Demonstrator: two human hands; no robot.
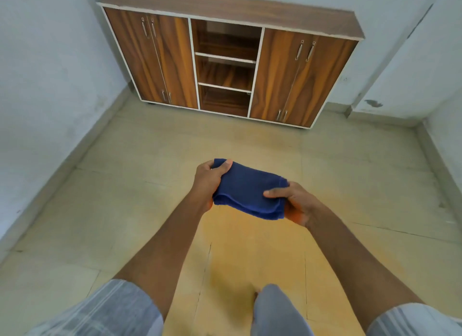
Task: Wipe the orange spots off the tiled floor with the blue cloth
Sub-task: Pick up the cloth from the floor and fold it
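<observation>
I hold the folded blue cloth (246, 189) above the tiled floor (125, 210), my left hand (208, 178) and right hand (293, 202) each gripping an end. It looks soft, light, easily bunched.

The folded cloth (247, 189) is held above the tiled floor (125, 198), the left hand (208, 179) gripping its far left corner and the right hand (291, 200) its near right edge. Beyond the grip a cabinet (225, 60) stands against the back wall. Below and nearer than the grip lies a stained patch of floor (250, 248).
</observation>
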